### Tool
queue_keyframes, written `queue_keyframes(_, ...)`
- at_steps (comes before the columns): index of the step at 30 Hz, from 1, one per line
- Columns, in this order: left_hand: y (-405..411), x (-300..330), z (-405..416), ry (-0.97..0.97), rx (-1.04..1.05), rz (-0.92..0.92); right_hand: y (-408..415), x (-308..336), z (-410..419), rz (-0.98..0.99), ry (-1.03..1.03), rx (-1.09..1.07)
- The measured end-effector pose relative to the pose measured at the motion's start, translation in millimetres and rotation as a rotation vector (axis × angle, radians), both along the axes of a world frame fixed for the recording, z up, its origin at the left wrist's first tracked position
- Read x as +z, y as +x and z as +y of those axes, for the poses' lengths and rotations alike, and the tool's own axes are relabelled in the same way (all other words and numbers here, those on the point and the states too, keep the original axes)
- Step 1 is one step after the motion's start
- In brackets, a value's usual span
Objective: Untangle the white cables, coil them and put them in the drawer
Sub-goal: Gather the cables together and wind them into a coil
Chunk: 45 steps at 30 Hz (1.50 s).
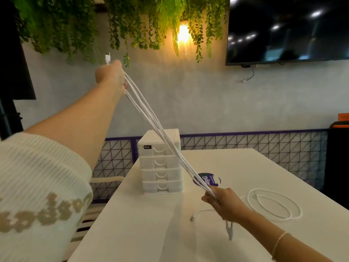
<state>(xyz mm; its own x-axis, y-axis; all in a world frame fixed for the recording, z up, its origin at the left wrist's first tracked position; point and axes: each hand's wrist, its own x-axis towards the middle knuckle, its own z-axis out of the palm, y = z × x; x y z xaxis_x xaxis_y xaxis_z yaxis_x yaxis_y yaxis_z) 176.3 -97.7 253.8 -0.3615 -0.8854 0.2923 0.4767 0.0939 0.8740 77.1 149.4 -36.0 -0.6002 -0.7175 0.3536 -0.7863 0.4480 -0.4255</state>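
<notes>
**Several strands of white cable stretched taut between two hands above a white surface**

The left hand point(111, 76), raised toward 11 o'clock, has its fingers curled tightly round one end of the stretched cable point(151, 121); a white plug point(107, 58) stands up out of the top of the fist. From there four or so parallel strands run down toward 5 o'clock, passing in front of the drawer unit point(160, 161), to the right hand point(223, 203), held low just above the surface point(151, 233). The right fingers are closed round the lower end of the strands, and a short loop of cable hangs below this hand. The drawer unit, white with four drawers, all closed, stands at the far left part of the surface. A second cable point(273, 207) lies on the surface at 4 o'clock in loose loops, just beside the right hand, with its connector end point(192, 218) at 6 o'clock of the drawer unit. A round purple sticker point(207, 179) lies on the surface between the drawer unit and the right hand.
</notes>
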Motion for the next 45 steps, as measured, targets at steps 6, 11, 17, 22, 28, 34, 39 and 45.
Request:
queue_keyframes(6, 2.0, 2.1, 0.9, -0.054, 0.002, -0.048, -0.7, -8.0, 0.6, -0.188, -0.010, -0.005)
queue_keyframes(11, 2.1, 1.0, 3.9, -0.057, 0.002, 0.007, -5.8, -3.4, 4.8, 0.038, 0.088, -0.126)
queue_keyframes(17, 0.2, 3.8, 2.6, -0.052, 0.003, 0.029, -5.7, -6.0, 2.2, 0.001, 0.107, -0.067)
queue_keyframes(22, 0.6, 8.9, 8.1, -0.089, -0.007, 0.034, -10.5, 1.8, -6.1, -0.110, 0.279, -0.086)
queue_keyframes(28, 1.7, 10.8, 8.9, -0.109, -0.015, 0.021, -9.0, 5.4, 2.7, -0.127, 0.245, -0.126)
queue_keyframes(34, 7.8, 23.5, 9.3, -0.153, 0.001, 0.030, -12.7, -5.8, 13.4, -0.045, 0.130, -0.236)
queue_keyframes(39, 4.3, 20.5, 14.7, -0.163, -0.013, 0.027, -21.0, -13.8, 10.2, 0.097, 0.337, -0.347)
queue_keyframes(45, -4.4, 17.8, 22.2, -0.235, -0.032, 0.009, -25.4, 0.2, 26.4, -0.054, 0.625, -0.295)
